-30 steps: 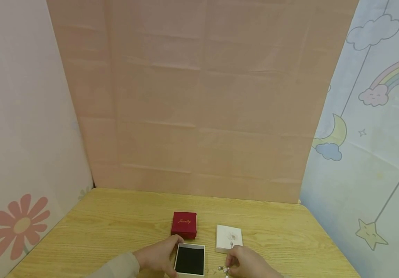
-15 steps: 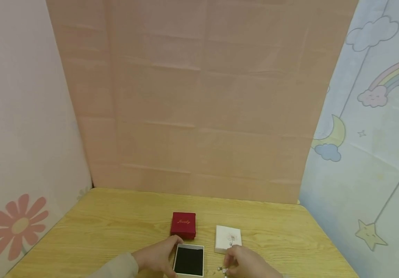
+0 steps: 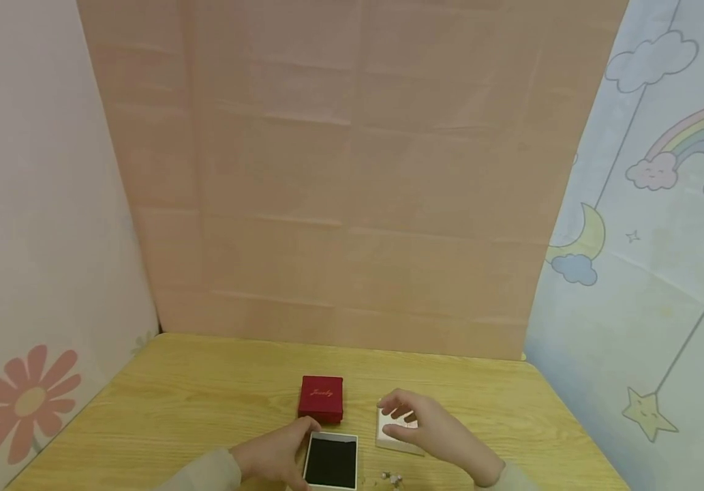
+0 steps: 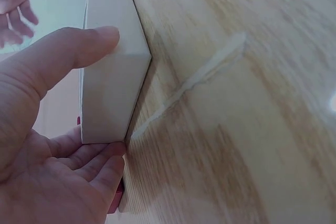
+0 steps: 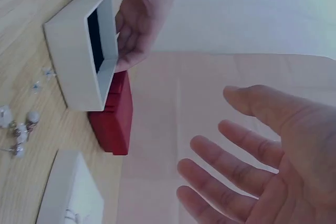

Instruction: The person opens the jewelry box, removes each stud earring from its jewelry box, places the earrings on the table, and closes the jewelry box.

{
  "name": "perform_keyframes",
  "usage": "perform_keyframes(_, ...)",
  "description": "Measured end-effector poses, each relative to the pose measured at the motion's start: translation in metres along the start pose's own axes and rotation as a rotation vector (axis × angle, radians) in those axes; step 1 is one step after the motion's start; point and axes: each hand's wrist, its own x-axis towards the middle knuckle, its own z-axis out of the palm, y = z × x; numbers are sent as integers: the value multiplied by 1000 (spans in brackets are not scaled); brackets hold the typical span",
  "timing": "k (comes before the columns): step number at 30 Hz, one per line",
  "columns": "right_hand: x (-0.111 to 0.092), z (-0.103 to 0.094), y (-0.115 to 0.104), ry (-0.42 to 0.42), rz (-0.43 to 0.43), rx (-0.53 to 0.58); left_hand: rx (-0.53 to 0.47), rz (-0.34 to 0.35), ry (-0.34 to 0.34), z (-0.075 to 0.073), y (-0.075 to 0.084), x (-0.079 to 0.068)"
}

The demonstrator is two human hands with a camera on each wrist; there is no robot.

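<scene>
My left hand (image 3: 274, 451) holds a small open white box (image 5: 71, 51) by opposite sides, thumb on the near wall and fingers at the far one. A black lining (image 3: 330, 462) shows inside it. My right hand (image 3: 431, 429) hovers over the white lid (image 3: 402, 447), fingers spread and holding nothing; it partly hides the lid's printed flower. Several small pieces of jewellery (image 3: 392, 479), pearly and silvery, lie on the table to the right of the box. Two tiny clear stones (image 5: 42, 80) sit between them and the box wall in the right wrist view.
A closed red jewellery box (image 3: 321, 395) with gold lettering stands just behind the white one. The wooden table (image 3: 223, 382) ends at a pinkish-tan cloth backdrop (image 3: 352, 204). A pale streak (image 4: 194, 80) marks the wood in the left wrist view.
My right hand has let go of the jewellery, risen away from the table and opened over the lid. The left hand keeps its hold on the white box.
</scene>
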Motion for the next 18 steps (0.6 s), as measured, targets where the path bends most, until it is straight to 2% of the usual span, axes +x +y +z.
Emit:
perform_keyframes(7, 2, -1, 0, 42, -30, 7, 7, -9, 1, 0, -1, 1)
perform_keyframes(18, 3, -1, 9, 21, -34, 40, 7, -20, -7, -1, -1, 2)
